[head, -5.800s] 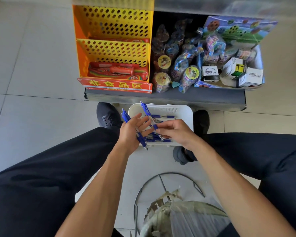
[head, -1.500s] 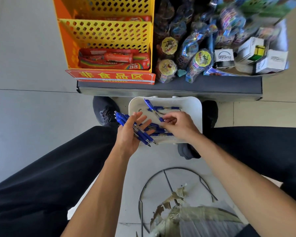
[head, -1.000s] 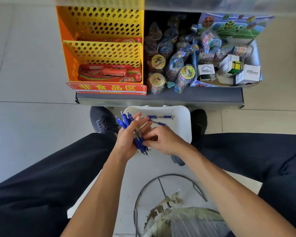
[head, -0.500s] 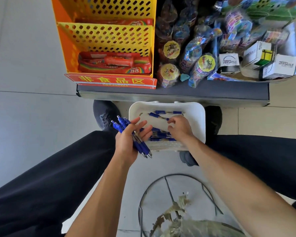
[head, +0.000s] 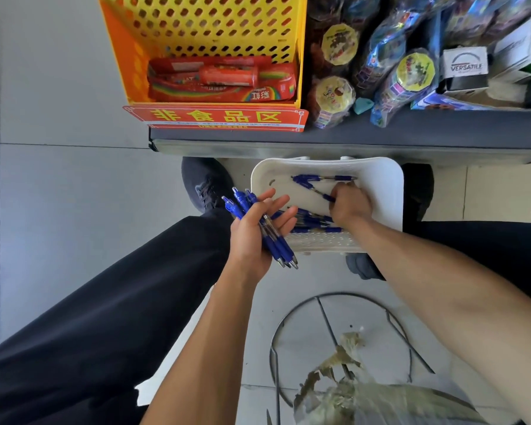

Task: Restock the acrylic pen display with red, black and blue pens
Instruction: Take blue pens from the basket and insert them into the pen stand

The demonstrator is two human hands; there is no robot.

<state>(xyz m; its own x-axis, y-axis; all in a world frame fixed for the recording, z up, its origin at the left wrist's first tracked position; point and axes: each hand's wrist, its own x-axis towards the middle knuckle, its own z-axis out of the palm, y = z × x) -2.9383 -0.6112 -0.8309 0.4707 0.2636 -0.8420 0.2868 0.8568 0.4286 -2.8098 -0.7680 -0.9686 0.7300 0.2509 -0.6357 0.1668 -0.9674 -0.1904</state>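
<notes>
A: What do we hold now?

B: Our left hand (head: 255, 237) holds a bundle of blue pens (head: 269, 233) across the palm. The fingers lie nearly straight and the pens rest between the palm and the fingers. We count three clicker ends at 11 o'clock of the hand and three tips at 5 o'clock, so three pens for sure; whether more hide behind them we cannot tell.

A: And the right one?

B: Our right hand (head: 348, 207) is inside the white basket (head: 380, 191), at 3 o'clock from the left hand. Its fingers are curled down and pinch the low end of one loose blue pen (head: 311, 188) that lies slanted on the basket floor.

A: How many pens are in the basket?

B: At 12 o'clock of the right hand one more pen (head: 322, 178) lies flat, almost touching the slanted one. Near the front wall a small heap of pens (head: 311, 220) lies partly under both hands; we see about three or four, the exact number we cannot tell.

A: What is around?

B: At 12 o'clock of the basket stands a grey shelf (head: 350, 133). On it are one yellow crate (head: 206, 32) with red packets (head: 221, 79), one red sign (head: 215, 118), and wrapped toys (head: 334, 96).
</notes>
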